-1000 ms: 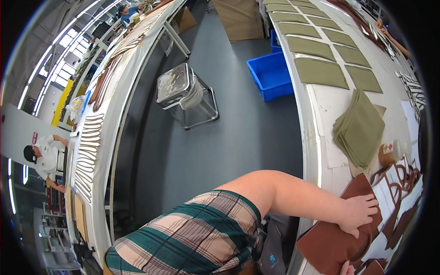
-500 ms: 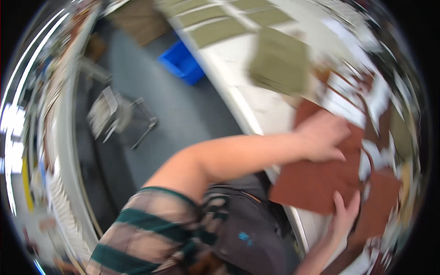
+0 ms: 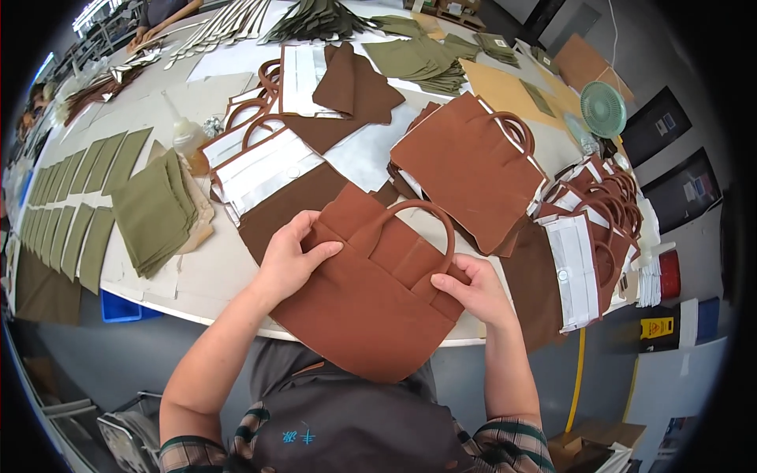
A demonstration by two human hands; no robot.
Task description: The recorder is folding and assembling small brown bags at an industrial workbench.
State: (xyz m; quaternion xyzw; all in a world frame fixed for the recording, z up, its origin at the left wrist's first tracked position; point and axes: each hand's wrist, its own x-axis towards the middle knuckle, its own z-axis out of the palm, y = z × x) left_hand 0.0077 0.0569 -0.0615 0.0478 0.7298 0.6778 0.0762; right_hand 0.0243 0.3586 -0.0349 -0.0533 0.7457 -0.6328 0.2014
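Note:
Between my two hands is a reddish-brown bag panel (image 3: 371,307) with one looped handle, tilted over the table's near edge. My left hand (image 3: 292,260) pinches its upper left side, thumb on the front face. On its right side, near the handle's lower end, my right hand (image 3: 477,290) grips it the same way, fingers behind. A stack of similar brown panels (image 3: 465,173) with handles lies just beyond, to the right. Left of it are panels with white backing (image 3: 268,169) and handles, spread over darker brown pieces.
Olive fabric pieces (image 3: 154,213) lie at the left, beside rows of olive strips (image 3: 95,236). A squeeze bottle (image 3: 188,138) stands behind them. More handled panels (image 3: 587,236) pile up at the right, near a green fan (image 3: 603,109). Another person's arm (image 3: 169,20) shows at the far left.
My view has swung from the left side to face the table squarely. My left hand, earlier flat across brown panels, now grips the handled panel's left side; my right hand holds its right side.

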